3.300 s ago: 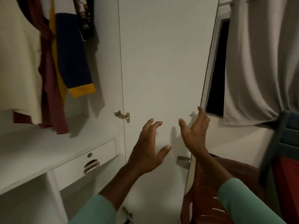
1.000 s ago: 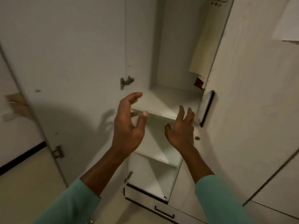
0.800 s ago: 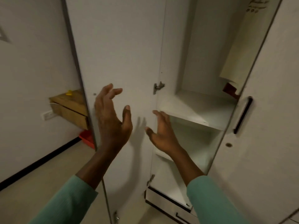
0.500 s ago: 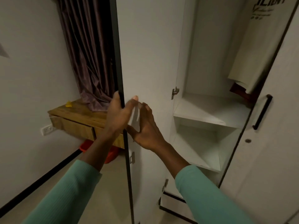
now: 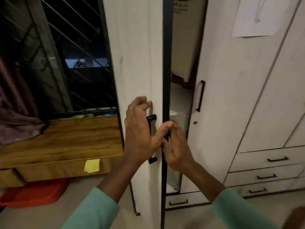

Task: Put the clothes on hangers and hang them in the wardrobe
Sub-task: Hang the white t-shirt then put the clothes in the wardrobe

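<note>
Dim room light falls on a white wardrobe (image 5: 231,96) with a dark barred window (image 5: 74,47) to its left. Inside it, seen through the narrow gap between the doors, a cream garment (image 5: 183,38) with dark lettering hangs above a red hem (image 5: 181,80) and a white shelf (image 5: 179,93). The near door (image 5: 137,55) stands part open, its black edge facing the camera. The left hand (image 5: 140,134) lies flat over the black handle (image 5: 151,117), fingers bent with their tips on the door face and the thumb stretched to the edge; whether it grips the handle is hidden. The right hand (image 5: 176,146) curls its fingers round that same edge, touching the left thumb. Just right of the gap the second door (image 5: 214,129) is closed, with its own bar handle (image 5: 200,96) and a sheet of paper (image 5: 262,15) stuck higher up; drawers (image 5: 277,159) stack below to the right. Left of the door stand a wooden bench (image 5: 57,142) bearing a yellow note (image 5: 92,165), a red tray (image 5: 33,190) on the floor beneath, and a dark curtain (image 5: 13,104). Bare floor lies between bench and door.
</note>
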Tool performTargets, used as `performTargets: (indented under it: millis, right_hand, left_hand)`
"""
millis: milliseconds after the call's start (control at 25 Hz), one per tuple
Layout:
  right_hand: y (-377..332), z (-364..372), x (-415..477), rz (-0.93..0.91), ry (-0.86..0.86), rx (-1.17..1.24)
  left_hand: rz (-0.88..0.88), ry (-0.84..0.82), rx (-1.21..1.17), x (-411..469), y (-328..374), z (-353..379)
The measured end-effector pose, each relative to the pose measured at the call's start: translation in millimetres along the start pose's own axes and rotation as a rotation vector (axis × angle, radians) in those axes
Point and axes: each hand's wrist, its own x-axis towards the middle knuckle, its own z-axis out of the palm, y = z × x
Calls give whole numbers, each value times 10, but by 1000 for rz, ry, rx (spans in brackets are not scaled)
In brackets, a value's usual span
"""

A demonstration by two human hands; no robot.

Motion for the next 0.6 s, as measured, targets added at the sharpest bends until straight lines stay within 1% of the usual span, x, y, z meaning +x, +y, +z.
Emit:
performTargets:
  millis: [40, 160, 240, 320, 400, 480, 600]
  right_hand:
    - [214, -126, -13, 50, 54, -36]
    - [846, -437, 107, 161, 201, -105]
    - [1282, -594, 327, 241, 273, -136]
    - [1710, -713, 579, 348, 304, -161]
    - [2128, -776, 819, 418, 298, -212]
    - [2432, -763, 1024, 442, 287, -266]
    - [2767, -624, 1314, 435, 341, -309]
  left_hand:
    - [16, -29, 24, 103, 8, 266]
    - [113, -49, 98, 427, -34, 1121]
    - [157, -73, 253, 642, -161, 1641]
    - [185, -103, 383, 840, -356, 2073]
    - [202, -95, 431, 1046, -576, 2437]
    - [198, -52, 466, 1207, -756, 2710]
    - [157, 26, 566, 1376, -932, 3036]
